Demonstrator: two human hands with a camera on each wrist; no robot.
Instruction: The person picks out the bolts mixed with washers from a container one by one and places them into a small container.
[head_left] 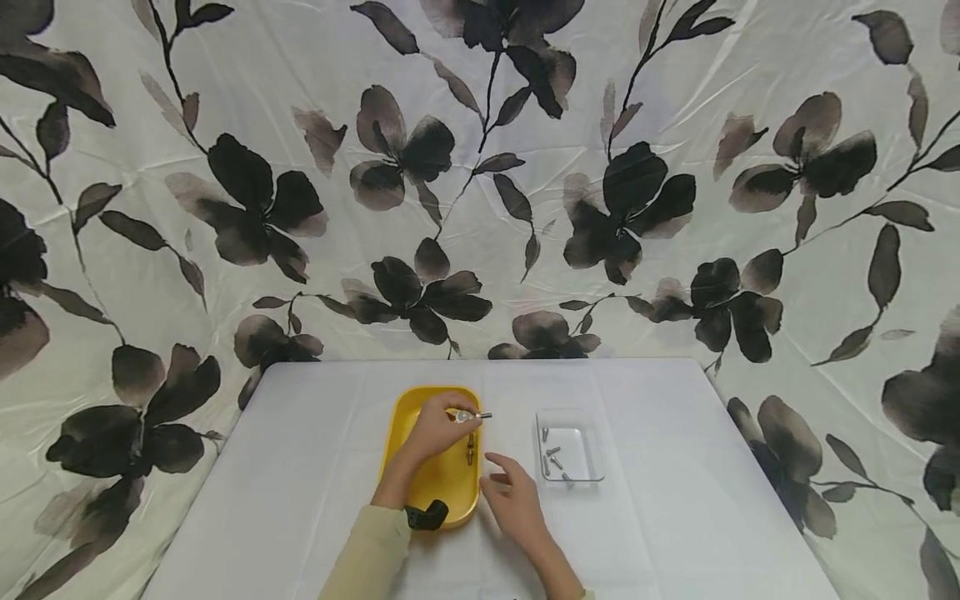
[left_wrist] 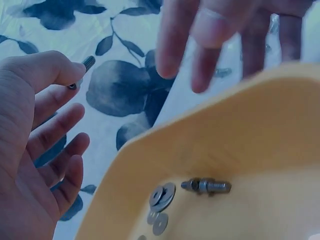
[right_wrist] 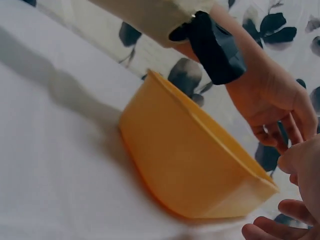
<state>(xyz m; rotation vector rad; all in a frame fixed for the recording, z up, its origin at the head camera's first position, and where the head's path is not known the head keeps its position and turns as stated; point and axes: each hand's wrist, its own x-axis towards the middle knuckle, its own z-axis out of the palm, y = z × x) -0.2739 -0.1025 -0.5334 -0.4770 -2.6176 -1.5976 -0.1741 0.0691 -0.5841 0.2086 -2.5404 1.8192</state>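
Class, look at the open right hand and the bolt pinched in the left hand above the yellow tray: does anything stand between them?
Nothing visible does. The left hand pinches the bolt above the yellow tray; the right hand hovers open beside the tray's right rim, with only open air between. The clear dish sits off to the right.

No readable text, label, brand, number or sign in any view. Yellow tray, clear container, white table cover, floral backdrop, bolt: all unmarked.
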